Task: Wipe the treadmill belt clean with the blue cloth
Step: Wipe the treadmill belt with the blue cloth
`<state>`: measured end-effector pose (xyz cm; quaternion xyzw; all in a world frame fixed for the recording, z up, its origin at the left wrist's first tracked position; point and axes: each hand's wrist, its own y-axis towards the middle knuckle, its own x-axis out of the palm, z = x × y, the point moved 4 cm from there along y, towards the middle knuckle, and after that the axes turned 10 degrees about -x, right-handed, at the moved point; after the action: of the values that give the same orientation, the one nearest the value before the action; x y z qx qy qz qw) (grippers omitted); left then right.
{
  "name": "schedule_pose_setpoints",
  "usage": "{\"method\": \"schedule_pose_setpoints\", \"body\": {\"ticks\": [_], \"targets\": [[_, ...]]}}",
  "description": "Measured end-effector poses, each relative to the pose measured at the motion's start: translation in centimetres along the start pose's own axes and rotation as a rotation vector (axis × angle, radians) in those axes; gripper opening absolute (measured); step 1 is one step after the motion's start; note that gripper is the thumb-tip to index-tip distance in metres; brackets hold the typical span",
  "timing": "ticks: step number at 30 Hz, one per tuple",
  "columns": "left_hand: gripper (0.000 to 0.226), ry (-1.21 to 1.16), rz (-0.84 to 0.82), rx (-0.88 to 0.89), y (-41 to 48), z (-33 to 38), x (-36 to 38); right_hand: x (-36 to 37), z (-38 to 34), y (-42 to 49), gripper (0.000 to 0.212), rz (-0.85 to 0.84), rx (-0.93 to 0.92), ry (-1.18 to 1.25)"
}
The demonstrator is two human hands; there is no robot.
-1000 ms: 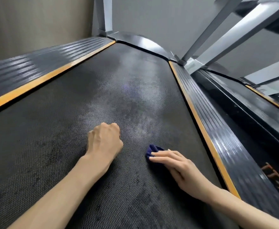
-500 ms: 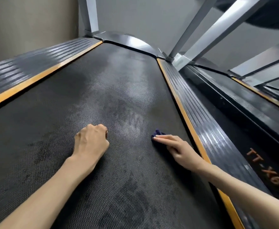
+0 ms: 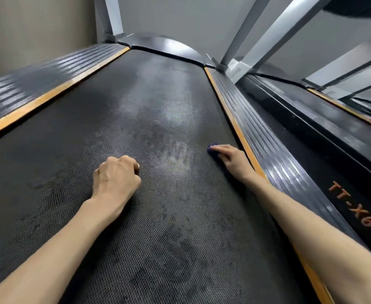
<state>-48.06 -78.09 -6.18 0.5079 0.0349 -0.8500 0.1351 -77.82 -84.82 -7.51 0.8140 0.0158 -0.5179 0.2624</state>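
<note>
Right hand [image 3: 232, 160] sits further right than before, beside the orange stripe [image 3: 235, 123], fingers [image 3: 221, 147] apparently flat, pressing the mostly hidden blue cloth [image 3: 212, 149] onto the treadmill belt [image 3: 158, 95]. Left hand [image 3: 115, 176] rests fisted, holding nothing.

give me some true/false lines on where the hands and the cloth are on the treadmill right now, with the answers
1. The right hand presses the blue cloth onto the treadmill belt. True.
2. The left hand holds a second cloth. False: it is a closed fist that rests on the belt and holds nothing.
3. The cloth sits near the belt's right edge, close to the orange stripe. True.
4. Most of the cloth is in plain view. False: only a small blue tip shows past the right hand's fingertips; the rest is hidden under the hand.
</note>
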Motion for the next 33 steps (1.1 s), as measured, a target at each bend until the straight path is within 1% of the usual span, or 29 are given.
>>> {"method": "schedule_pose_setpoints", "body": {"ticks": [2,4,7,12,14,16,17,18,20,21,22,24,25,27,30,32,33], "targets": [[0.034,0.013,-0.003,0.015,-0.2,0.1,0.3,0.6,1.3,1.1,0.028,0.039,0.141,-0.054],[0.034,0.026,0.0,0.035,-0.4,0.1,0.3,0.4,0.4,0.3,0.03,0.016,0.163,-0.047],[0.032,0.016,-0.012,0.048,0.0,-0.4,0.2,-0.3,-4.7,-3.6,0.032,-0.114,0.003,0.095],[0.03,0.045,-0.022,0.093,0.1,0.1,0.0,-0.4,-16.3,-14.3,0.033,-0.265,-0.281,0.232],[0.032,0.056,-0.07,0.14,0.2,0.3,0.1,-0.6,-18.1,-15.5,0.032,-0.34,-0.421,0.267],[0.033,0.039,-0.109,0.178,0.1,0.1,0.0,-0.7,-16.7,-13.8,0.032,-0.378,-0.507,0.207],[0.034,0.022,-0.113,0.191,-0.2,0.0,-0.2,-0.4,-14.7,-11.9,0.032,-0.344,-0.487,0.138],[0.034,0.006,-0.106,0.212,-0.6,-0.1,-0.5,-0.3,-12.0,-9.7,0.031,-0.278,-0.409,0.073],[0.037,0.001,-0.085,0.26,-1.4,-0.2,-0.9,-0.4,-6.3,-5.2,0.031,-0.112,-0.121,0.023],[0.038,0.01,-0.084,0.272,-1.7,-0.4,-1.2,-0.2,-4.3,-3.6,0.031,-0.058,0.01,0.001],[0.038,0.02,-0.083,0.279,-1.9,-0.7,-1.3,0.3,-3.6,-2.6,0.032,-0.035,0.081,-0.041],[0.04,0.021,-0.071,0.281,-1.9,-1.2,-1.6,1.6,-5.3,-2.1,0.035,-0.031,0.106,-0.115],[0.041,0.013,-0.066,0.277,-2.0,-1.5,-1.7,2.0,-7.3,-2.8,0.037,-0.041,0.04,-0.109],[0.042,0.005,-0.062,0.26,-1.9,-2.0,-1.8,2.1,-12.6,-5.6,0.038,-0.116,-0.197,-0.017],[0.041,-0.024,-0.076,0.245,-1.8,-2.7,-1.5,1.6,-19.5,-11.2,0.036,-0.364,-0.501,0.193],[0.041,-0.025,-0.079,0.238,-1.9,-3.0,-1.4,1.3,-20.1,-11.9,0.035,-0.427,-0.647,0.238],[0.041,-0.014,-0.081,0.229,-2.0,-3.1,-1.4,1.4,-19.1,-10.9,0.035,-0.402,-0.656,0.2]]}}
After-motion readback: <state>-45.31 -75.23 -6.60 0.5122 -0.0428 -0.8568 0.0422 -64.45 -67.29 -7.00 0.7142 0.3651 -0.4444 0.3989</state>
